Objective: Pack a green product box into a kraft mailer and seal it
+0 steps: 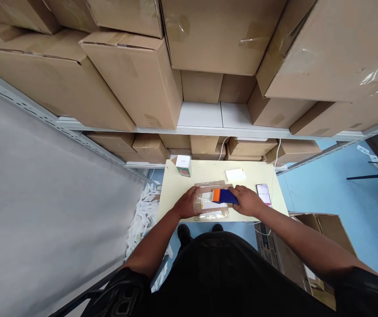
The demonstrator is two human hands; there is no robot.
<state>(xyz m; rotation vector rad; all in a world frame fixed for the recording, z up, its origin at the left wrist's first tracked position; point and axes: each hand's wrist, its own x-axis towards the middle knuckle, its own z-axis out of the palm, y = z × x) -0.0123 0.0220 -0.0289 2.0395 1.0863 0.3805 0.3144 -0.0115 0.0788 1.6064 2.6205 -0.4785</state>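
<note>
Between the two hands lies one clear plastic bag (208,203) on the surface (175,189); its contents I cannot tell. Left hand (189,203) rests flat and open on the bag's left end. Right hand (246,200) grips one blue-orange scraper (224,196) upon it. Beyond the left hand stands one small white box (183,166); right of the right hand lies one phone (264,194).

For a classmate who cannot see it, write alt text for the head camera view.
A person's left hand presses flat clear packets on a small pale table while the right hand holds a blue and orange tool over them. A phone and small white box lie nearby; cardboard boxes fill shelves above.
</note>
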